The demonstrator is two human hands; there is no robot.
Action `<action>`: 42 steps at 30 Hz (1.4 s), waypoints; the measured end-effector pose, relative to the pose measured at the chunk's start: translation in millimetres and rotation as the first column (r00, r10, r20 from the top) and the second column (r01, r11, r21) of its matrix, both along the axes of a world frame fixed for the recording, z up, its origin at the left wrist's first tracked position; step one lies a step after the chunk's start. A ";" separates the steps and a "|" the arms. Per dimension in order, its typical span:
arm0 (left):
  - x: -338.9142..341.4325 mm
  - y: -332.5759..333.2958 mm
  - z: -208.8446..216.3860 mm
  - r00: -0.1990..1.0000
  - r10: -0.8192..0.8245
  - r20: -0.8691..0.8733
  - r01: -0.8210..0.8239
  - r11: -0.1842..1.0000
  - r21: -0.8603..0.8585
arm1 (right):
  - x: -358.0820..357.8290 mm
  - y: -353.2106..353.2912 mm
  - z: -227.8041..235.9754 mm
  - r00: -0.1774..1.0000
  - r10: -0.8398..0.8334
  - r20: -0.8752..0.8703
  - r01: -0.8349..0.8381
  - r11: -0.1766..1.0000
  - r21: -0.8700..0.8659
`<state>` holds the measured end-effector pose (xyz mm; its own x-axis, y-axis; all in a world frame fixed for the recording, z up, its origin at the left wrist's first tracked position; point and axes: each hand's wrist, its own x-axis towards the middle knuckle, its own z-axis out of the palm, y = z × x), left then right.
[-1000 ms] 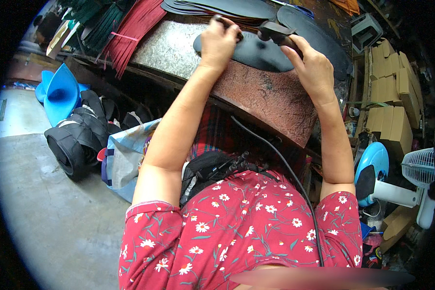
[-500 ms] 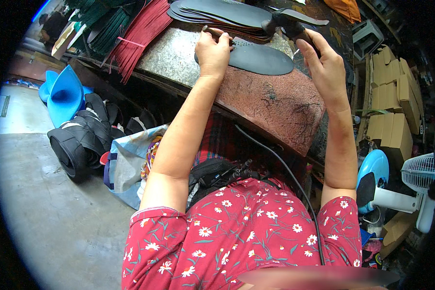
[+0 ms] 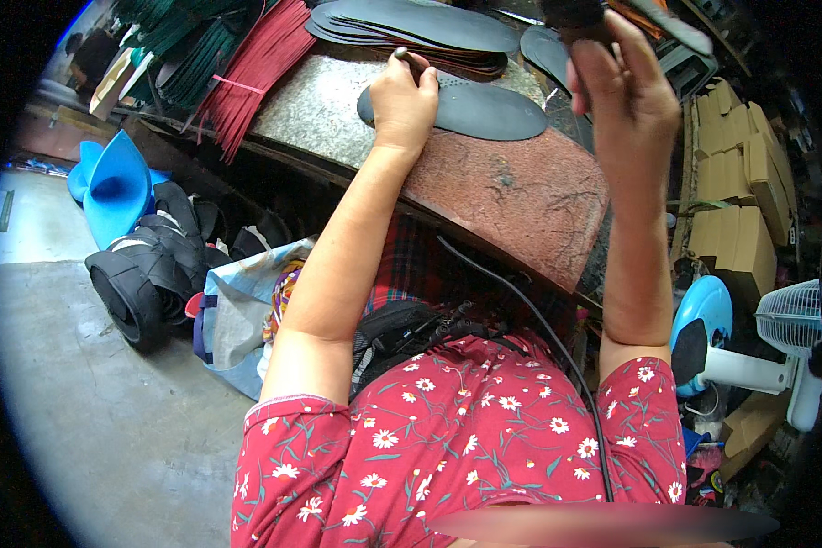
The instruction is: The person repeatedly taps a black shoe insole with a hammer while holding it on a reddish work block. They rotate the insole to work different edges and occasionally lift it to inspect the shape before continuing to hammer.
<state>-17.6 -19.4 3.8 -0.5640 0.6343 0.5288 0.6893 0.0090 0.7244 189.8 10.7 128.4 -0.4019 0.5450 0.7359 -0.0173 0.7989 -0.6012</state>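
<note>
My left hand (image 3: 400, 117) is closed around a short metal punch (image 3: 401, 54), whose rounded top sticks out above the fingers. Its lower end is hidden behind the hand. Beneath it a dark grey shoe sole (image 3: 493, 113) lies flat, with small dots or holes near the fingers. Raised at the upper right, my right hand (image 3: 637, 100) grips a hammer (image 3: 574, 11), blurred and partly cut off by the picture's top edge. The sole rests across a pale stone slab (image 3: 315, 100) and a reddish rough pad (image 3: 511, 196).
Behind the sole stands a stack of dark soles (image 3: 420, 26). Bundled red strips (image 3: 251, 82) and green strips (image 3: 187, 73) lie at the far left. Cardboard boxes (image 3: 726, 173) and a white fan (image 3: 788, 324) are on the right. A black cable (image 3: 521, 297) hangs at the table's front edge.
My right hand has lifted the hammer up toward the top right, away from the sole. My left hand still holds the punch at the same spot on the sole.
</note>
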 end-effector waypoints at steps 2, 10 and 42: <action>6.7 -0.1 2.4 0.972 0.008 -0.235 -0.010 1.000 -0.008 | -8.5 3.5 -14.5 0.990 -0.118 0.075 0.104 0.980 0.171; 1.4 2.3 3.8 0.985 -0.029 0.171 0.033 0.999 -0.019 | 76.2 36.9 -73.8 0.715 -0.534 0.452 0.535 0.834 0.137; 19.0 -11.4 26.7 0.922 0.074 -0.380 0.105 0.898 0.428 | -119.3 137.3 -81.2 0.507 -0.325 0.798 -0.035 0.918 0.396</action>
<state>1.4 -30.7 30.6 -0.2566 0.2979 0.9195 0.9064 -0.2561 0.3359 70.5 148.0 47.2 -0.8564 0.4627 0.2291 0.4813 0.8761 0.0297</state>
